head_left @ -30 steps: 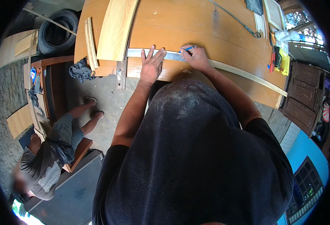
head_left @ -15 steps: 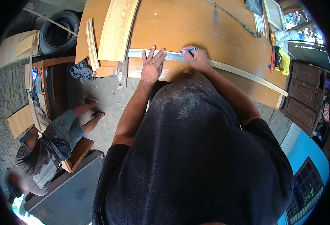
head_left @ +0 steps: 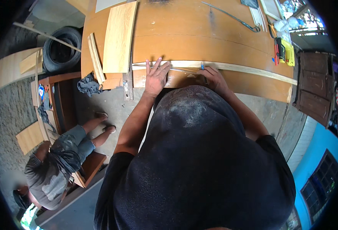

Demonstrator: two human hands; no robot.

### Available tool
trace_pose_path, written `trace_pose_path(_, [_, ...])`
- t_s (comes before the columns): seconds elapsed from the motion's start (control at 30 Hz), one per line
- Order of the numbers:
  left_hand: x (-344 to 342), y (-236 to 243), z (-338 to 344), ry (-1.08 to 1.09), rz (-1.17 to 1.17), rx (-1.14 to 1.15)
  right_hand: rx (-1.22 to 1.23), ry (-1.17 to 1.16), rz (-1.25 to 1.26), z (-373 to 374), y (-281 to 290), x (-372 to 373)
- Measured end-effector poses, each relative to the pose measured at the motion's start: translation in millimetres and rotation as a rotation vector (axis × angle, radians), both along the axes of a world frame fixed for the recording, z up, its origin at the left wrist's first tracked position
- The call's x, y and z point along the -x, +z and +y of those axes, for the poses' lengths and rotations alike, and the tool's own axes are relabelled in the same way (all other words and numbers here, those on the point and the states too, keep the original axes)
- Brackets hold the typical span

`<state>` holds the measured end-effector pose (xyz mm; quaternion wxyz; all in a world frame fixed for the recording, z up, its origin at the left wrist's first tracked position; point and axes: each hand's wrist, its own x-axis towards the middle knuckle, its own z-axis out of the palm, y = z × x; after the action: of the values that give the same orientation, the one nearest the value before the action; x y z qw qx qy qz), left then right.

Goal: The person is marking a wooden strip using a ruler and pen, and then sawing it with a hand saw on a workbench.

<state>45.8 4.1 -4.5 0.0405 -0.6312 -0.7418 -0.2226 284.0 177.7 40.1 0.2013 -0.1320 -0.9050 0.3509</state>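
Observation:
My left hand [head_left: 156, 79] presses with spread fingers across a thin metal straightedge [head_left: 181, 69] and a long pale wooden strip [head_left: 255, 71] along the table's near edge. My right hand [head_left: 212, 79] holds a blue pencil or pen [head_left: 202, 66] beside the straightedge, its fingertips partly hidden. Just left of my left hand a wide light-wood board [head_left: 119, 36] lies over a dark metal bar [head_left: 128, 86]. Narrow offcuts [head_left: 95, 55] and a crumpled dark cloth [head_left: 88, 85] are at the table's left end.
The orange-brown table [head_left: 203, 46] carries a metal rod [head_left: 230, 16] and red and yellow tools [head_left: 288, 53] at right. A cabinet [head_left: 313, 84] stands beyond. At left are a tyre [head_left: 63, 50], loose boards [head_left: 28, 138] and another person [head_left: 50, 174] on a wooden piece of furniture.
The view has tilted, so the table sits lower in frame. My right hand has moved toward the near edge with the pencil; the straightedge shows narrower and slanted. My left hand stays pressed down.

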Motion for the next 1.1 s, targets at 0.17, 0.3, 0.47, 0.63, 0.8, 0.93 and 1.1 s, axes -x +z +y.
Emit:
trace_pose_path(0.17, [3.0, 12.7, 11.2, -0.229, -0.053, 0.003, 0.317, -0.122, -0.159, -25.9, -9.1, -14.4])
trace_pose_path(0.3, [16.3, 22.2, 26.0, -0.176, -0.04, 0.048, 0.309, -0.281, -0.189, -60.7, -32.6, -13.2])
trace_pose_path(0.47, [58.5, 0.3, 23.9, -0.292, -0.166, 0.174, 0.229, -0.43, -0.227, -104.8, -15.0, 10.1])
trace_pose_path(0.63, [53.9, 6.9, 30.0, -0.286, -0.113, 0.235, 0.303, -0.519, -0.326, -152.4, -34.0, 37.0])
trace_pose_path(0.8, [59.8, -3.6, 31.5, -0.26, -0.235, 0.168, 0.35, -0.633, -0.301, -179.1, -33.5, 64.1])
trace_pose_path(0.93, [50.7, -3.4, 34.0, -0.285, -0.073, 0.197, 0.308, -0.721, -0.191, -188.4, -42.0, 75.2])
trace_pose_path(1.1, [45.1, -11.3, 37.5, -0.205, 0.048, 0.239, 0.232, -0.771, -0.073, -185.6, -53.1, 82.1])
